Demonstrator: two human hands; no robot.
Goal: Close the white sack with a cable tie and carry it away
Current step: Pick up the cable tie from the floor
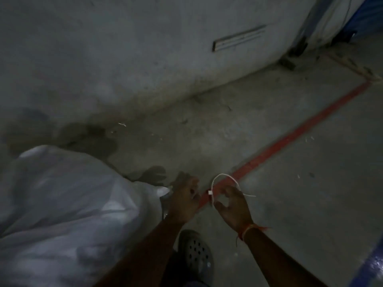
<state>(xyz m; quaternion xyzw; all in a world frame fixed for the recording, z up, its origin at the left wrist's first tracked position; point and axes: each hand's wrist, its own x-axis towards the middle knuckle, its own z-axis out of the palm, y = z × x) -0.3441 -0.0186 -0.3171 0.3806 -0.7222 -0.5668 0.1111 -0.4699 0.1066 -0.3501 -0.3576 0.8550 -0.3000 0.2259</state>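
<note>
A big white sack point(62, 204) lies on its side on the concrete floor at the lower left, its mouth gathered toward the right. My left hand point(184, 197) is closed around that gathered neck of the sack. Just to the right, my right hand point(233, 206) pinches a white cable tie point(224, 179) that curls up in a loop, with its small square head hanging on the left and its thin tail sticking out to the right. The tie is apart from the sack's neck. An orange thread is tied around my right wrist.
A grey wall point(145, 48) runs along the back with a metal strip fixed to it. A red line point(290, 139) crosses the floor diagonally. My foot in a perforated clog point(195, 253) stands below my hands. Blue tape point(371, 268) marks the lower right corner.
</note>
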